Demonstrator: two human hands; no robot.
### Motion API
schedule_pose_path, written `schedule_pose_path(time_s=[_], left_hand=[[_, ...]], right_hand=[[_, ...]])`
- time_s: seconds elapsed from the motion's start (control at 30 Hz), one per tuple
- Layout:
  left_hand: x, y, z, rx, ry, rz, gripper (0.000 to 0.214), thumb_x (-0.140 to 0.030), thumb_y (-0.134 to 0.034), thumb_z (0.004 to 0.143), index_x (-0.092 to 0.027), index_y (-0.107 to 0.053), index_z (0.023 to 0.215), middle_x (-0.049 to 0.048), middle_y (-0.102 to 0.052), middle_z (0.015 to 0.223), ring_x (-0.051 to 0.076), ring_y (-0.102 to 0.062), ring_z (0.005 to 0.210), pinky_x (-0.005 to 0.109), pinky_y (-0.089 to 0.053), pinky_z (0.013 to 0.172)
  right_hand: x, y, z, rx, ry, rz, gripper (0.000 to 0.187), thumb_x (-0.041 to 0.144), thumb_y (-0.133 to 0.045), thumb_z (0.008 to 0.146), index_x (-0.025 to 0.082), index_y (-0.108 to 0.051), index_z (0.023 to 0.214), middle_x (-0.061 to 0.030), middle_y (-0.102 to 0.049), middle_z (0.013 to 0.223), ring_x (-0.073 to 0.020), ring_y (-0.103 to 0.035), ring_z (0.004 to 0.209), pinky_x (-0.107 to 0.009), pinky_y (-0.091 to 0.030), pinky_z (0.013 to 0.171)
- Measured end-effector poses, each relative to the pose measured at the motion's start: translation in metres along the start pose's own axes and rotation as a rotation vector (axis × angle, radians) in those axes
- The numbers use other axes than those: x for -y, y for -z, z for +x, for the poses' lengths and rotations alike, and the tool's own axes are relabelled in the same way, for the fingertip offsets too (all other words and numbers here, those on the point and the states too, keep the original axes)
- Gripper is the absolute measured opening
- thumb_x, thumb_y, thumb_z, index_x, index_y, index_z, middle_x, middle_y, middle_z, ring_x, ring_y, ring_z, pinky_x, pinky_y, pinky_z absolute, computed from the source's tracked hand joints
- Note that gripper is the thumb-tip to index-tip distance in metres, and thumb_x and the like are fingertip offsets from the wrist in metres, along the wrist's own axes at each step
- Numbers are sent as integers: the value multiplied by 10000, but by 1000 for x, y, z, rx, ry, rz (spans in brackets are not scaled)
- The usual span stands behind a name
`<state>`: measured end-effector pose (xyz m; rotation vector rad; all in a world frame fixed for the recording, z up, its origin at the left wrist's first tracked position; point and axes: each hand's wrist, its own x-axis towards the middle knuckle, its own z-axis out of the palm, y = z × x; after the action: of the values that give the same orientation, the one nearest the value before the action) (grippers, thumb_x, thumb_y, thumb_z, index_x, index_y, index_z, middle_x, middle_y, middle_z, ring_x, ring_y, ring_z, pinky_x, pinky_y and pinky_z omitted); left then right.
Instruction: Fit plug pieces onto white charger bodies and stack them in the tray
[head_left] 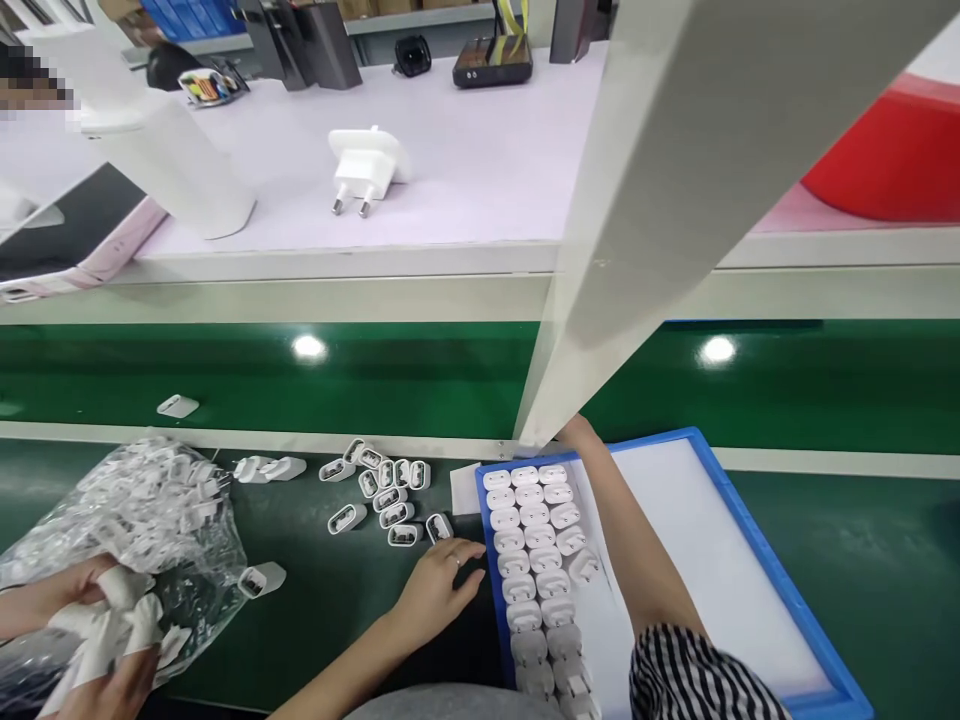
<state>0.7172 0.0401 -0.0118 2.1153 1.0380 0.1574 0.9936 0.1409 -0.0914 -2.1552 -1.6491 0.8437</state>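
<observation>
My left hand point(442, 585) lies on the green bench beside the tray's left rim, thumb and forefinger apart, with nothing visible between them. Close to its knuckles is a small white plastic housing point(439, 527), one of several loose on the bench. My right arm crosses the blue-rimmed tray point(772, 560). Only the near part of my right hand point(576, 432) shows; the white beam hides its fingers. Inside the tray, white plug adapters point(534, 514) stand in rows along the left side, the nearest ones in shadow.
A slanting white beam point(637, 200) rises at the tray's far edge. At left, another person's hands point(112, 620) with white-wrapped fingers work at a clear bag point(161, 500) of white parts. A two-pin adapter point(367, 165) and a red container point(892, 150) stand on the shelf.
</observation>
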Motion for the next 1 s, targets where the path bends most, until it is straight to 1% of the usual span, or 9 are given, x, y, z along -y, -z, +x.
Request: schedule_pose_path(time_s=[0.17,0.3,0.37,0.47,0.53,0.67,0.77,0.9,1.0], left_hand=[[7,6,-15,30,-81,46,193,-231,-418,746,-209,-532,899,22,-600,835,136,-545,776,273,-451,703],[31,15,-27,-43,-22,69,193,-255,-398,758,-190,-539,874,23,-605,840,134,-552,773,270,-454,698],[41,19,-30,-59,11,71,200,-264,-392,759,-183,-541,865,24,-607,832,133,-555,762,268,-456,686],[45,18,-32,-34,22,68,207,-264,-386,758,-179,-545,860,25,-607,831,132,-558,750,268,-454,681],[41,13,-35,11,1,67,207,-255,-386,756,-176,-547,859,26,-606,841,132,-555,764,271,-447,698],[26,0,-42,117,-43,93,206,-236,-389,751,-185,-551,867,22,-603,855,142,-545,794,284,-435,723],[15,3,-47,163,-67,95,210,-237,-391,748,-193,-556,872,20,-601,854,147,-543,787,290,-434,716],[19,46,-64,13,-67,-3,245,-266,-373,762,-203,-535,935,24,-582,908,138,-529,821,274,-426,731],[57,82,-105,-188,-65,27,291,-282,-367,767,-207,-502,1013,41,-567,922,168,-497,886,312,-395,782]], right_hand=[[4,14,6,-14,-43,-51,245,174,-522,633,169,-539,877,-73,-552,909,-205,-507,832,-282,-392,676],[-30,46,-79,-165,-136,51,283,294,-542,620,178,-507,876,-27,-532,780,-175,-513,726,-280,-403,647],[-41,50,-137,-50,-186,66,250,228,-558,584,185,-519,827,-16,-504,757,-151,-508,655,-271,-410,632],[-39,27,-203,156,-233,75,256,74,-518,530,188,-526,759,-19,-477,798,-134,-514,652,-259,-415,660],[-27,0,-224,183,-228,64,273,36,-478,525,186,-514,751,-28,-468,828,-145,-520,704,-267,-412,689],[-3,-44,-228,14,-246,73,220,102,-485,570,179,-468,775,-51,-452,872,-179,-518,782,-295,-421,690],[3,-51,-224,-62,-234,124,205,170,-499,581,188,-449,779,-52,-456,876,-188,-518,802,-303,-426,688],[2,-46,-225,-48,-214,141,203,236,-481,566,193,-444,760,-66,-489,895,-207,-512,843,-316,-411,721],[5,-42,-224,40,-270,132,233,306,-473,541,196,-432,742,-60,-539,834,-214,-533,795,-307,-413,692]])
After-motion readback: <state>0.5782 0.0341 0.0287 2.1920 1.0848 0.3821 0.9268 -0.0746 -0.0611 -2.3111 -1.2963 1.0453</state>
